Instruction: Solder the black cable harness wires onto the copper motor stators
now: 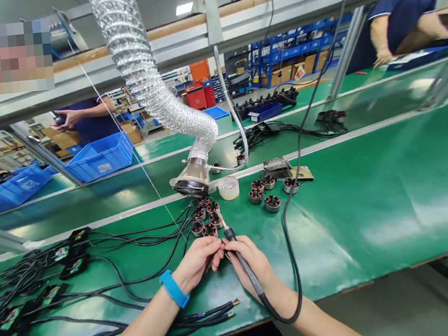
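My right hand (255,265) is closed around the dark handle of a soldering iron (250,275), its metal tip pointing up and away from me. My left hand (201,260), with a blue band at the wrist, is pinched together right beside the right fingertips. A small dark piece shows between the two hands, mostly hidden by fingers. Just beyond the iron's tip sits a cluster of round motor stators (209,229) with red and black windings. Black cables (147,239) run from the left toward that cluster.
A fume extraction hose (191,179) hangs over the stators. Beside it stands a roll of tape (228,187). More stators (272,203) lie to the right, near a metal holder (277,168). Cut cable ends (225,309) lie near the front edge. Other people work behind the bench.
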`<action>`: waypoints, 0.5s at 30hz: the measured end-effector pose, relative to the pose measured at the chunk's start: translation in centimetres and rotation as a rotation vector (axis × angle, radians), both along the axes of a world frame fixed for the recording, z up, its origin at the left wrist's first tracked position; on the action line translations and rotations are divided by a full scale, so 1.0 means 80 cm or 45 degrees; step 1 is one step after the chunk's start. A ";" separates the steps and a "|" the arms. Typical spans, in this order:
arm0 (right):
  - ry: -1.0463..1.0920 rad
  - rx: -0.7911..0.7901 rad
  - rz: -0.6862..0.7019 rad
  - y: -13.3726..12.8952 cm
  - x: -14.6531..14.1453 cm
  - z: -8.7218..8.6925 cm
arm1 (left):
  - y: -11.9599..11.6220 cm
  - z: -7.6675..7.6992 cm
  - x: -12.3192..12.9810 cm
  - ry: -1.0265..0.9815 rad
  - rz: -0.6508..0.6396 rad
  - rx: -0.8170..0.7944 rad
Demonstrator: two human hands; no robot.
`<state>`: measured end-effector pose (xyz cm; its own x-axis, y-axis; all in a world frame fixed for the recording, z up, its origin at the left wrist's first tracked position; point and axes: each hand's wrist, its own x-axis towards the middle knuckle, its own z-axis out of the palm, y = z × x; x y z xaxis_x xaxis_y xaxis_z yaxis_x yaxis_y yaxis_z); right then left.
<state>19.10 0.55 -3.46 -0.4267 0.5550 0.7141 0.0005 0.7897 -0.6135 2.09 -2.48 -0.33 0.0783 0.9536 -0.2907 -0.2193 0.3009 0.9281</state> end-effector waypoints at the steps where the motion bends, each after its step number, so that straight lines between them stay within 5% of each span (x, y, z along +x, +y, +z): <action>1: 0.009 -0.010 0.008 0.000 -0.001 0.002 | 0.003 -0.001 0.001 0.014 0.018 0.014; 6: 0.037 -0.076 -0.147 0.003 0.001 0.005 | 0.014 0.017 0.001 0.376 0.009 0.062; 15: 0.047 -0.015 -0.238 0.007 0.009 0.003 | 0.030 0.038 -0.017 1.251 0.358 0.278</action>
<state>19.85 1.09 -3.21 -0.2889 0.6305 0.7204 0.1233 0.7707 -0.6251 0.74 -0.12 2.73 -0.3321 0.9403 0.0749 0.6254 0.1600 0.7637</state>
